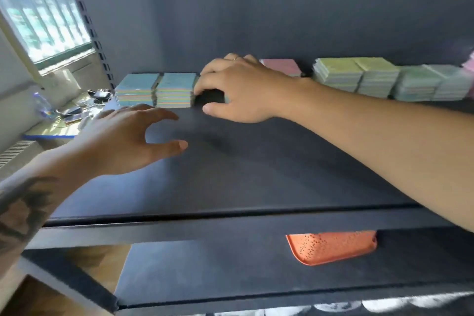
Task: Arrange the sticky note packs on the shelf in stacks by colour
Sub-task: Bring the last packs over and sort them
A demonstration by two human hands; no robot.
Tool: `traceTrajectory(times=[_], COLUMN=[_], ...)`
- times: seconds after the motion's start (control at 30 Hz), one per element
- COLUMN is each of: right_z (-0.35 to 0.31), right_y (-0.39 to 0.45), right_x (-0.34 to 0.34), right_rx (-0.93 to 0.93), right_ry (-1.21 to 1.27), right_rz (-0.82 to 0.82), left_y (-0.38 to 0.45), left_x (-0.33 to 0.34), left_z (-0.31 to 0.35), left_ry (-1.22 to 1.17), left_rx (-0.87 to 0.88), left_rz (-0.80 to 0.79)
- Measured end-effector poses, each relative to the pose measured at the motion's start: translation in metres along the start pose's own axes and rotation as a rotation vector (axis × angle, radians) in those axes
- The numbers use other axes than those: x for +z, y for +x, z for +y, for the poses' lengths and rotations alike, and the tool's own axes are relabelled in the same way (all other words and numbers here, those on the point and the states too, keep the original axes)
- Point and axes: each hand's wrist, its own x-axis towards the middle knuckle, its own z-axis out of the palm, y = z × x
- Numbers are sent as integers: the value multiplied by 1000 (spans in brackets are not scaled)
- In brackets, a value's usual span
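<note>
The right hand [238,87] curls over a stack just right of two blue stacks [156,90] on the shelf [230,174]; its grip is unclear. The left hand [123,141] hovers spread, empty. Green stacks [359,77] sit beyond the right wrist.

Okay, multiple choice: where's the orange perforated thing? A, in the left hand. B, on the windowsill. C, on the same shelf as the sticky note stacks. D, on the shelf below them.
D: the orange perforated thing lies on the lower shelf, partly hidden under the front edge of the upper shelf, where the sticky note stacks sit.
</note>
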Motion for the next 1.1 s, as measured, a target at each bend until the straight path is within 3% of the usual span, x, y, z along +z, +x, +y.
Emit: traceTrajectory(times=[0.17, 0.3, 0.43, 0.63, 0.83, 1.1], right_z=[49, 94, 140, 201, 269, 388], right_y=[-159, -300, -456, -662, -807, -957], right_x=[-20, -40, -69, -96, -105, -100], right_rx=[145, 263, 410, 649, 893, 1147], right_ry=[17, -64, 6, 35, 50, 65], right_rz=[-7, -61, -42, -74, -44, -119], left_y=[-2, -22, -40, -56, -62, -20], left_x=[12, 38, 55, 89, 120, 170], left_z=[127, 269, 421, 619, 788, 994], left_ry=[-174, -84, 4, -137, -240, -332], left_rx=[138, 300, 455, 619, 774, 920], left_rz=[6, -52, -88, -92, -237, -142])
